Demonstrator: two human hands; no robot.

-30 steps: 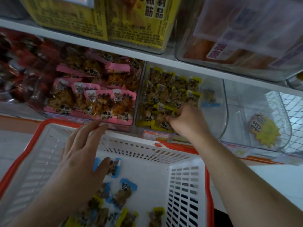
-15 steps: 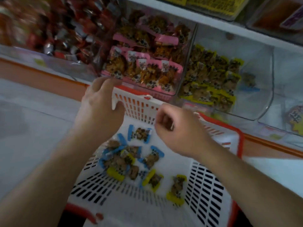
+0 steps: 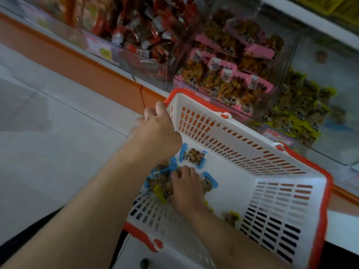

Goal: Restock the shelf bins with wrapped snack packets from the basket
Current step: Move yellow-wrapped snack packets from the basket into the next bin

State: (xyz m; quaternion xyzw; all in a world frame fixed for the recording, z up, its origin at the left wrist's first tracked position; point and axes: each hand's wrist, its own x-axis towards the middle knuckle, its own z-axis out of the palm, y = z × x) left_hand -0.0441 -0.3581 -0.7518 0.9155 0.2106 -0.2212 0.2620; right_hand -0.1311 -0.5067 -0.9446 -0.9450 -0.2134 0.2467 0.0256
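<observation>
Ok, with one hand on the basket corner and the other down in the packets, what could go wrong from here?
1. The left hand grips only one corner of the basket; it could tip and slide the packets.
2. The right hand reaches into a mixed pile: blue-edged packets beside yellow-edged packets, so a grab may mix colours, and only the yellow packet bin and pink packet bin show here.

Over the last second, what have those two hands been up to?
The right hand came away from the yellow-wrapped packets in the shelf bin and dropped into the basket, where its fingers now rest on the pile of packets; whether it has a grip on one is unclear. The left hand moved to the basket's far corner and holds the rim. The bins look unchanged.
</observation>
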